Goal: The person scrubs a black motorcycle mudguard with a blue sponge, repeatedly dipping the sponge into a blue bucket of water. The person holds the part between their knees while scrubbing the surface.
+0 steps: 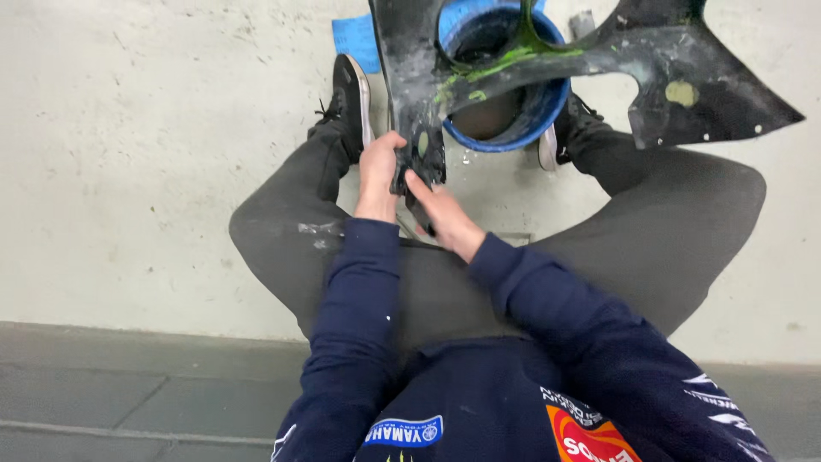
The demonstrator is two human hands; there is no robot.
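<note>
Head view looks straight down on me seated, knees spread, with a blue bucket (pixel 505 103) on the pale concrete floor (pixel 154 145) between my shoes; I take the bucket as my landmark. A large black bodywork panel (pixel 684 77) lies across the bucket's rim, streaked with bright green over the bucket and carrying a pale patch to the right of it. The panel's narrow lower tip hangs just below the bucket's left side, and that is where both hands work. I judge the job well underway but unfinished: green residue and dull scuffing remain on the panel above the bucket, and only the tip is in hand. My left hand (pixel 379 171) has its fingers curled shut around the tip's left edge. My right hand (pixel 440 214), just beneath the tip, lies flatter, fingers extended and pressed against its underside; whether it pinches anything I cannot tell.
</note>
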